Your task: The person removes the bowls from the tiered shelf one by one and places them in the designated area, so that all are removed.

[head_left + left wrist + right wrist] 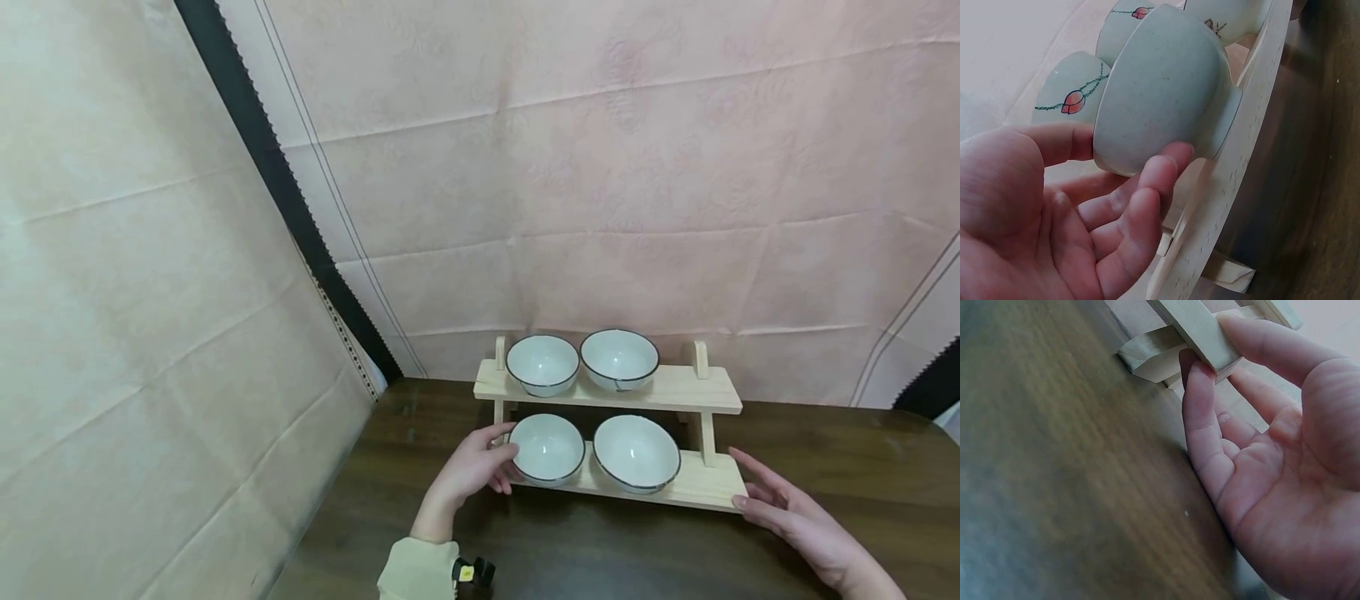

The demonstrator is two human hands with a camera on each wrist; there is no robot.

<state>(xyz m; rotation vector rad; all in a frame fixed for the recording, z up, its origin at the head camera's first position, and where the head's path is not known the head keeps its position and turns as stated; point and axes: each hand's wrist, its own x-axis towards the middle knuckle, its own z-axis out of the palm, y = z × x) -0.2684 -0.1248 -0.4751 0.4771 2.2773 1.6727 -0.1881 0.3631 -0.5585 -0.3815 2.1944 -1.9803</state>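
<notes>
A two-tier wooden rack (705,483) holds white bowls with dark rims, two on each tier. My left hand (477,461) grips the lower left bowl (548,448) at its left side. In the left wrist view the thumb lies at the rim of that bowl (1160,87), and curled fingertips (1175,153) are against its outer wall. Beside it on the lower tier sits another bowl (637,452). My right hand (798,521) pinches the right end of the lower board, thumb on top and fingers below; the right wrist view shows this board end (1204,337) between them.
On the upper tier stand a left bowl (542,365) and a right bowl (619,359), between two upright end pegs. The rack is on a dark brown wooden table (570,550). Pale cloth (637,192) hangs behind the table, and another cloth (150,333) hangs at the left.
</notes>
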